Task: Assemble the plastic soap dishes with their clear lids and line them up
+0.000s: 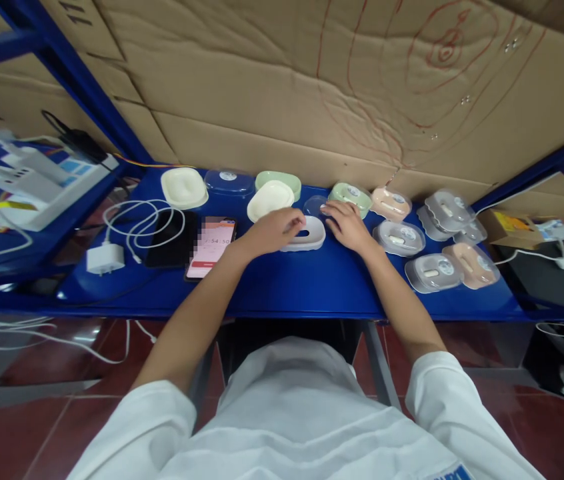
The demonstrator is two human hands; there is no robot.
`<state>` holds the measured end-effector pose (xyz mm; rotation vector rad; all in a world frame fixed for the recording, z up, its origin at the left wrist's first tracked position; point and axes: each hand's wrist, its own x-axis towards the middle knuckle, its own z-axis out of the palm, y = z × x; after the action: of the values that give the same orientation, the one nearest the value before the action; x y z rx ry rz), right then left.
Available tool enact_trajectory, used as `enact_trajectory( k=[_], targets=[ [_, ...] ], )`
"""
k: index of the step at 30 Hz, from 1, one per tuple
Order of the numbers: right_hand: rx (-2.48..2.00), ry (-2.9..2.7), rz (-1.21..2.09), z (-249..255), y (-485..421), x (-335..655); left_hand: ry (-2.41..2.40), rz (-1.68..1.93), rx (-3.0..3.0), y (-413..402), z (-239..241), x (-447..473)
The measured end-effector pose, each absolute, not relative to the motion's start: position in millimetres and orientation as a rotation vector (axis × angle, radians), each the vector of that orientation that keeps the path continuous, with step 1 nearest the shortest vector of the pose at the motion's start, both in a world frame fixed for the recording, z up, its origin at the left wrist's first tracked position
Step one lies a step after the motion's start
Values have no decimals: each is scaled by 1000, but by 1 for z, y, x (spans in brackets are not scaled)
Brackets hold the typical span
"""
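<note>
blue shelf [282, 287]; both hands [272, 230] on white soap dish [309, 237]

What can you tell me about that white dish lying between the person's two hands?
The white dish is a low, rounded-rectangle piece, seemingly smooth plastic, with a dark oval slot in its top. It lies flat on the blue table, in front of a cream dish and a clear lid. The left hand lies over its left end, fingers on top; the right hand sits at its right edge, contact unclear.
</note>
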<state>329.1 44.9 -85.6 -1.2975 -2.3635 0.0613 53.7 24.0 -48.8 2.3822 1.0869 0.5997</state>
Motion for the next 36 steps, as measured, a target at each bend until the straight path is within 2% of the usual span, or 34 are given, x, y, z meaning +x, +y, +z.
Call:
enact_trajectory(
  k=[3,5,9,17,25,32,36],
  targets=[
    [-1145,-2396,97,-81,37,320,1607,542,2442,28,-51,50],
    [-1025,-2461,185,-76,30,311,1775,412,2445,30,-55,47],
    [-957,-2572,306,-67,14,301,1774,307,2472,30,-59,45],
    [-1016,-2604,262,-51,-22,305,1859,180,2450,30,-50,41],
    [-1256,-2202,-28,-54,-16,305,1778,155,2487,27,-49,50],
    [-1265,-2287,5,-71,-9,298,1555,237,2537,20,-43,56],
    [-1209,-2383,0,-78,-11,285,1804,567,2378,23,-35,46]
  ],
)
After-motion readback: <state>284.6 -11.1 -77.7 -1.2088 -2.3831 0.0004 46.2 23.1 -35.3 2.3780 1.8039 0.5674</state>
